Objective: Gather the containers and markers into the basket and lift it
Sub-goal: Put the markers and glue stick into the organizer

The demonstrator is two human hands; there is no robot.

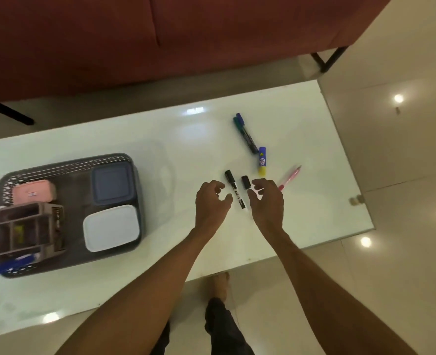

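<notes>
A grey perforated basket (65,165) stands at the table's left. It holds a pink case (33,192), a grey-lidded container (111,184), a white-lidded container (110,228), a brown divided organiser (24,230) and a blue marker (12,265). Two black markers lie mid-table: one (234,188) between my hands, the other (246,183) under my right fingertips. My left hand (211,203) and my right hand (266,201) hover over them with fingers curled apart, holding nothing. Farther back lie a blue and a green marker (245,131), a yellow-and-blue glue stick (262,161) and a pink pen (289,178).
The white glass table (160,139) ends just right of the pens. A dark red sofa (160,34) runs along its far side. Glossy floor tiles surround the table, and my leg and foot (220,285) show below its near edge.
</notes>
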